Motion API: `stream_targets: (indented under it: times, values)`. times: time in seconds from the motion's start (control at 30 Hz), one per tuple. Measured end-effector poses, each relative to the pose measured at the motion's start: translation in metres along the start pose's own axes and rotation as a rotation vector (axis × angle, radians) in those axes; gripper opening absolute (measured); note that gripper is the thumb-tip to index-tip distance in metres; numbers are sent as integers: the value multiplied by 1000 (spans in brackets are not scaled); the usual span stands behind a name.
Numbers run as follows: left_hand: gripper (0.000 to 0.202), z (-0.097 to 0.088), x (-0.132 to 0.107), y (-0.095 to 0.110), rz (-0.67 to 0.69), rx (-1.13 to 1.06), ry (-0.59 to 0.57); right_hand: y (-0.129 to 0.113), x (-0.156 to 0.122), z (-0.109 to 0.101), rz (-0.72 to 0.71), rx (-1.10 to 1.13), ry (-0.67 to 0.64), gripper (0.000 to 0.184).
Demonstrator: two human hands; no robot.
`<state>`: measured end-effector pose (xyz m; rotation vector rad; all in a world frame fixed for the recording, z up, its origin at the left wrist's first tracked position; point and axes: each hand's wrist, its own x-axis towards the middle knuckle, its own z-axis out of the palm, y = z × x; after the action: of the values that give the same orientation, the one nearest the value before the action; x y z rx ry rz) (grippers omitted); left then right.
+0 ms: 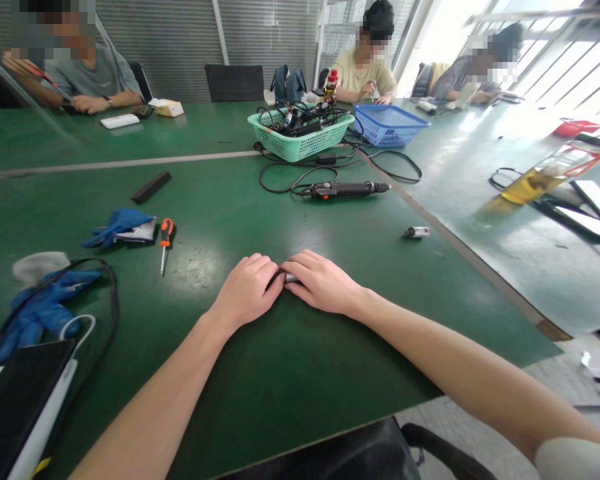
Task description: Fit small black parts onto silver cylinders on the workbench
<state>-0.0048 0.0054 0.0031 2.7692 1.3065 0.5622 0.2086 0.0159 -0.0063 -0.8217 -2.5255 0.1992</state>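
Close together over the green table [290, 373], my left hand [250, 288] and my right hand [324, 283] meet at the fingertips. Between them shows a small silver metal cylinder [291, 277], mostly covered by my fingers. My right fingers curl round its silver body. The left thumb and fingers close on its darker end, whose shape is hidden. A similar loose silver cylinder with a dark end [418, 232] lies to the right. Left of my hands rests a screwdriver [166, 233] with an orange and black handle.
Beyond my hands lies a black electric screwdriver [347, 191] with its cord. A green basket [300, 147] of tools and cables and a blue basket [393, 127] stand behind. Blue gloves [123, 227] and a dark device [25, 393] are at left. Several people sit around the table.
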Motion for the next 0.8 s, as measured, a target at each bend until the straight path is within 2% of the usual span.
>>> stream_targets:
  times: [0.8]
  values:
    - [22,2,-1,-1,4,58,-9,-4,0,4,57,-24,29,29]
